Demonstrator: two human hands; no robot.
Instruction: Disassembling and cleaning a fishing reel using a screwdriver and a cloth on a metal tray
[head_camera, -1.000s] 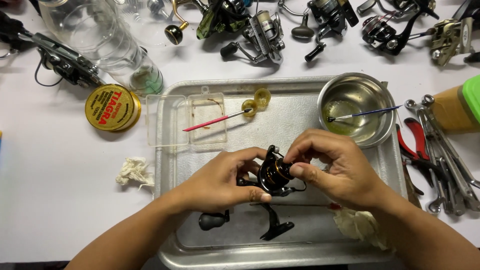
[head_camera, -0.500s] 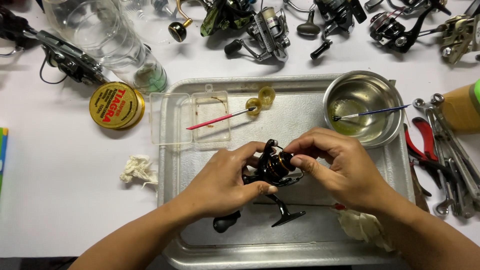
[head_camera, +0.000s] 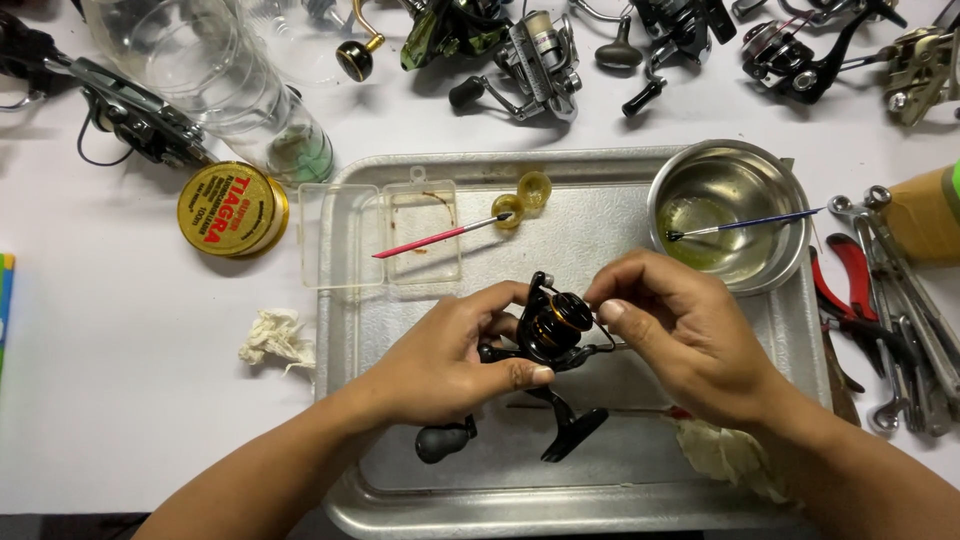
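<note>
A black spinning reel with gold trim is held over a metal tray. My left hand grips its body from the left, thumb under the spool. My right hand pinches the reel's right side at the bail wire. The reel's handle knob and foot point down toward the tray. A thin red-tipped rod lies on the tray beneath my hands.
On the tray: a clear plastic box with a pink brush, a steel bowl holding oily liquid and a blue brush. A gold tin, plastic bottle, rag, pliers and wrenches, and several reels surround it.
The reel has been turned in my hands and lifted a little; its handle knob and foot now hang lower left. Both hands kept their grip.
</note>
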